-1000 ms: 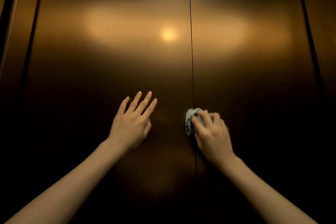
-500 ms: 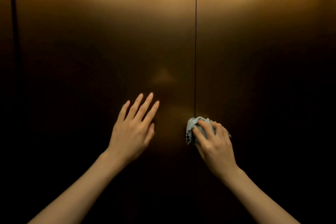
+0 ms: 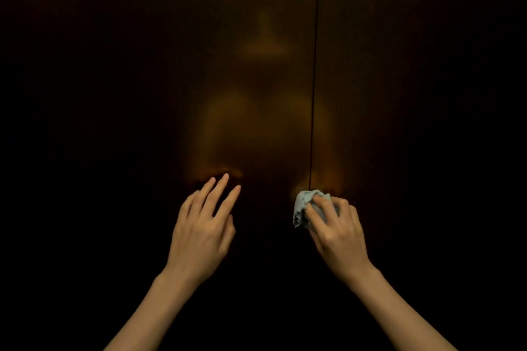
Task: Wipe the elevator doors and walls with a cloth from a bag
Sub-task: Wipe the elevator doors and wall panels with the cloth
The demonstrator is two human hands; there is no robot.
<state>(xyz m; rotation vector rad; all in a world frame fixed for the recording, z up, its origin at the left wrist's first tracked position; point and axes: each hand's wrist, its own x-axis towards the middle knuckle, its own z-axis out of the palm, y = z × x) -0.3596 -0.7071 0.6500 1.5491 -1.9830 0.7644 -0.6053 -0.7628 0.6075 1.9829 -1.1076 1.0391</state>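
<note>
Dark bronze elevator doors fill the view, the left door (image 3: 142, 94) and the right door (image 3: 413, 94) meeting at a thin vertical seam (image 3: 315, 65). My right hand (image 3: 335, 232) grips a bunched pale blue-grey cloth (image 3: 303, 206) and presses it against the doors just below where the seam ends in view. My left hand (image 3: 204, 229) lies flat on the left door with its fingers straight and slightly spread. The bag is not in view.
A faint blurred reflection of a person shows in the metal above the hands. The lower part of the doors is in deep shadow and little can be made out there.
The view has tilted downward, so the bright light reflection has left the top of the frame. Both hands have slid lower on the doors, the right one with the cloth.
</note>
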